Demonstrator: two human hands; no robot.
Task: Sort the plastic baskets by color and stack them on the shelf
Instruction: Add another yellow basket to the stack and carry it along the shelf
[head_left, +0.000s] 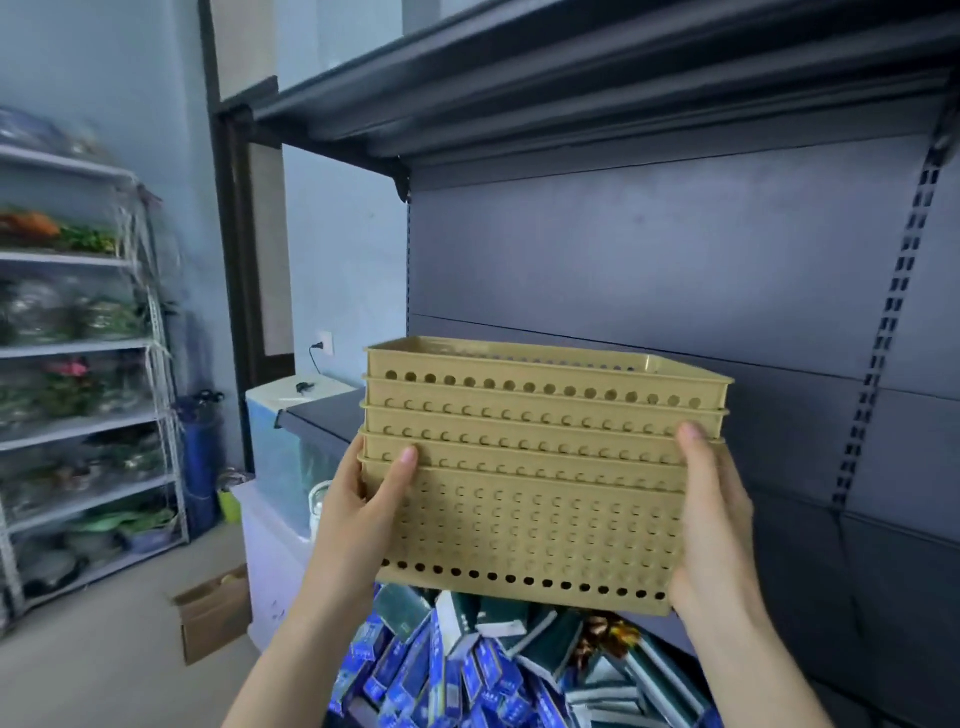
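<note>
5 tan baskets, all the same color, sit nested one inside another, so this looks like 1 sorted set being carried as a single load. The stack is in the air at the center of the frame, in front of the dark back panel of the shelf unit and under its upper board.

The left hand clamps the left end and the right hand clamps the right end. Each thumb lies along the front wall. The other fingers reach round the ends and are hidden. Gripping both ends likely keeps the nested stack level and stops the upper baskets from sliding out. The thumbs reach up over the lower rims, which helps pin the layers together.

A strip of dark shelf board shows at middle left, behind the stack. I judge that to be the landing place, though the baskets hide most of it.

At the bottom center lies a heap of blue and green boxes, right under the stack, so lowering it too early would land it on them. A white rack stands along the left edge.
</note>
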